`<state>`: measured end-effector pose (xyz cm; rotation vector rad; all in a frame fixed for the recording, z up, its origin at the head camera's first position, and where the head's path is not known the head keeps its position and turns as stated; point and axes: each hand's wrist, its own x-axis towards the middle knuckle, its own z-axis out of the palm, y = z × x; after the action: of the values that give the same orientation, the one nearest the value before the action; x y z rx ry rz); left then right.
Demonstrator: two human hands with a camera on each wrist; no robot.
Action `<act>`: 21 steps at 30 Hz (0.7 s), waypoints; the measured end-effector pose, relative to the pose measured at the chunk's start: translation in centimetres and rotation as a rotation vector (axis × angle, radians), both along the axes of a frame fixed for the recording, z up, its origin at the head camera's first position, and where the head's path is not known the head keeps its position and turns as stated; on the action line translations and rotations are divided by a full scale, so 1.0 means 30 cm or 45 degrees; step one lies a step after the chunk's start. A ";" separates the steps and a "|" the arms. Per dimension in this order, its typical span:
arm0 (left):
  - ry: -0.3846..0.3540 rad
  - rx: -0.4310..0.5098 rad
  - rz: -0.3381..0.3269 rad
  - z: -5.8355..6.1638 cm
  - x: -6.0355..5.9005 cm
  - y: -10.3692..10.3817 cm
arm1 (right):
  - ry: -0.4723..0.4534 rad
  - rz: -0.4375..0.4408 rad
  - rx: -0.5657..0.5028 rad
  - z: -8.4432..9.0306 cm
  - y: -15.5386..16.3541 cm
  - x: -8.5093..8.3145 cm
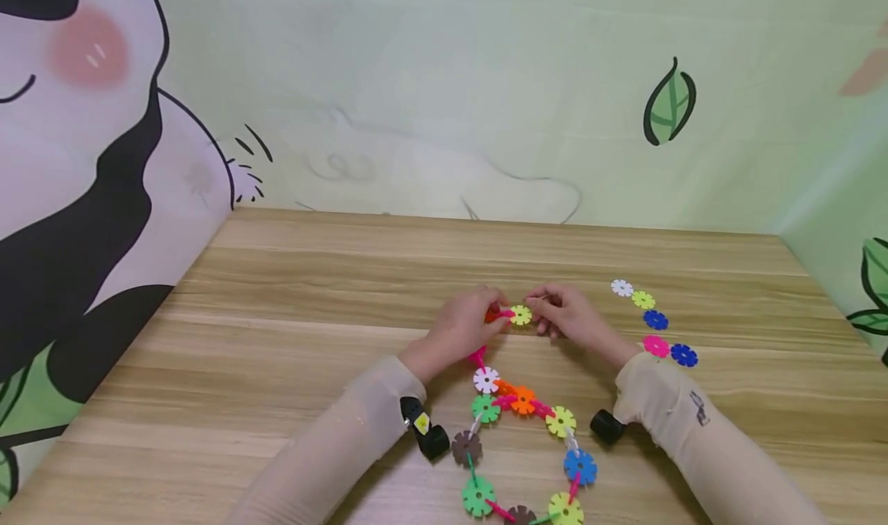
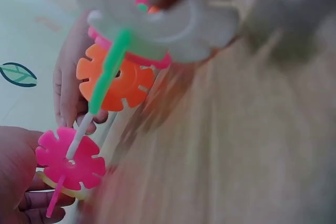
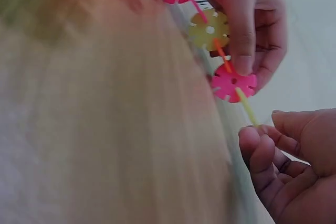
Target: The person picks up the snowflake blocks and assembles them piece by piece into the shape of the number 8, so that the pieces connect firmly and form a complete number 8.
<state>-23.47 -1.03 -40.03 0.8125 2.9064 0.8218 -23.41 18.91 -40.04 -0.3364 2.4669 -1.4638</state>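
Observation:
My left hand [image 1: 461, 324] grips the far end of a chain of notched plastic snowflake discs. In the right wrist view its thumb and fingers pinch a pink disc [image 3: 233, 83]. A yellow disc [image 1: 520, 314] is slotted into that pink disc, edge-on in the right wrist view. My right hand [image 1: 567, 314] pinches the yellow disc's outer edge between thumb and fingertips. Further along the chain are an orange disc [image 2: 115, 77] and a large pale disc [image 2: 157, 19] close to the left wrist camera. Part of the chain is hidden behind the left hand.
The chain runs down to a closed ring of coloured discs, with a green disc [image 1: 479, 496] and a blue disc [image 1: 580, 467], between my forearms. Loose white [image 1: 622, 287], yellow [image 1: 644, 300], pink [image 1: 656, 346] and blue discs [image 1: 684, 355] lie right on the wooden table [image 1: 277, 278].

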 end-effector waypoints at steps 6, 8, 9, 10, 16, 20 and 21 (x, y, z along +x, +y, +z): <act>-0.018 -0.090 -0.068 0.009 -0.016 0.006 | 0.059 -0.035 0.139 0.039 0.033 -0.006; 0.011 -0.150 -0.124 0.010 -0.021 0.011 | 0.081 -0.061 0.205 0.054 0.048 -0.007; 0.029 -0.180 -0.152 0.009 -0.023 0.013 | 0.092 -0.078 0.245 0.062 0.056 -0.007; 0.044 -0.205 -0.176 0.008 -0.026 0.015 | 0.102 -0.095 0.282 0.070 0.064 -0.008; 0.093 -0.231 -0.238 0.005 -0.031 0.020 | 0.188 -0.180 0.478 0.102 0.135 -0.022; 0.072 -0.193 -0.238 0.008 -0.028 0.023 | 0.324 -0.242 0.608 0.098 0.203 -0.043; 0.069 -0.188 -0.236 0.009 -0.026 0.024 | 0.347 -0.258 0.649 0.098 0.219 -0.047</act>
<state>-24.26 -0.33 -39.77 1.0835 2.8381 0.5709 -24.82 25.47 -37.11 -0.1948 3.0521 -0.8362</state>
